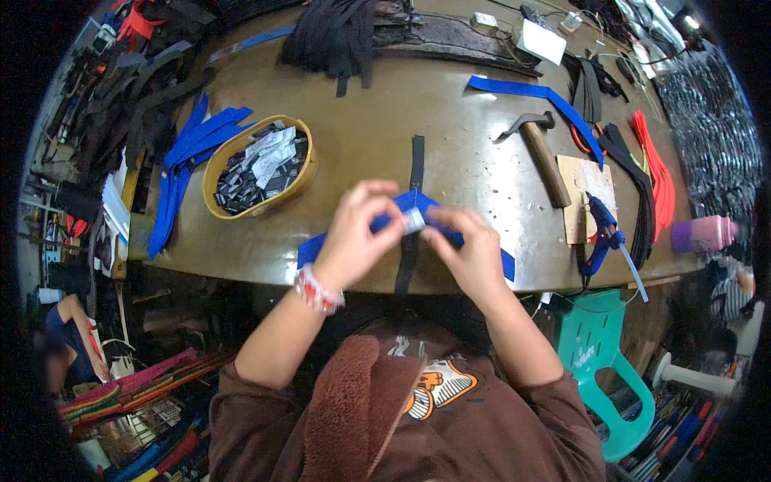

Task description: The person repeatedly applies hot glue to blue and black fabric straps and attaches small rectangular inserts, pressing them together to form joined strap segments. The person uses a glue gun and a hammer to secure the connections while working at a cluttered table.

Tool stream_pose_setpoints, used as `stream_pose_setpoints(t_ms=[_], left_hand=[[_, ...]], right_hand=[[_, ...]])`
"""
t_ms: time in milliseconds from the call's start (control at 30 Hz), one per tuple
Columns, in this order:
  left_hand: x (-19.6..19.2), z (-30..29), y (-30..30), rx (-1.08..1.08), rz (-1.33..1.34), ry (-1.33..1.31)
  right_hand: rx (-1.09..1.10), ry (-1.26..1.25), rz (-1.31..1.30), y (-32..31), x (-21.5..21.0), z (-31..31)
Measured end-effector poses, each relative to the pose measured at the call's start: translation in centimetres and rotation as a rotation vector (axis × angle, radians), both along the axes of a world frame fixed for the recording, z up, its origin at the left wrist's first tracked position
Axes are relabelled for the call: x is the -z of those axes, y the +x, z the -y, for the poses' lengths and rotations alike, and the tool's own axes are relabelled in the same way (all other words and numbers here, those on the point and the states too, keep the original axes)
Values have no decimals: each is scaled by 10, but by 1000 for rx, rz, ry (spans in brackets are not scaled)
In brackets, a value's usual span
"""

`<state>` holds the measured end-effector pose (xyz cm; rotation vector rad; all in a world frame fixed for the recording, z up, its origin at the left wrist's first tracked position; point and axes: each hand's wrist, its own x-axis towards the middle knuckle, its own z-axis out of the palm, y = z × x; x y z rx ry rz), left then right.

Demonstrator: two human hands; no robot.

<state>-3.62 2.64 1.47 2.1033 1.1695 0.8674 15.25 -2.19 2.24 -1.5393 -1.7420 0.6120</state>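
Note:
Between my two hands is a small white label [414,220], over the middle of a blue strap [410,198] bent into a wide V on the table. My left hand [361,234] pinches the label's left edge between thumb and fingers. At its right edge, the thumb and forefinger of my right hand [471,251] close on it. A black strap [418,161] runs lengthwise under the crossing, its lower end reaching the table's near edge. My fingers hide parts of the blue strap.
A yellow tub [308,178] of dark pieces and white labels stands left, beside blue straps [189,153]. To the right lie a hammer [546,165], a blue glue gun [598,233] on a board, and red straps [658,177]. A green plastic chair [594,337] stands near right.

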Motion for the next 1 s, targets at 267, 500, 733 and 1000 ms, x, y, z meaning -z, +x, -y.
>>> stream_pose_setpoints(t_ms=[267,500,733,1000], left_hand=[[23,-30,8,-88,-167,-64],[18,-19,12,-147,-228,74],[25,-18,-14,207,-379,551],[39,-16,-15,292,-298,513]], right_hand=[[18,295,202,-2,48,-23],[-92,311,520,-9,35,-18],[-570,371,825,18,9,-31],[-744,445,445,15,3,-55]])
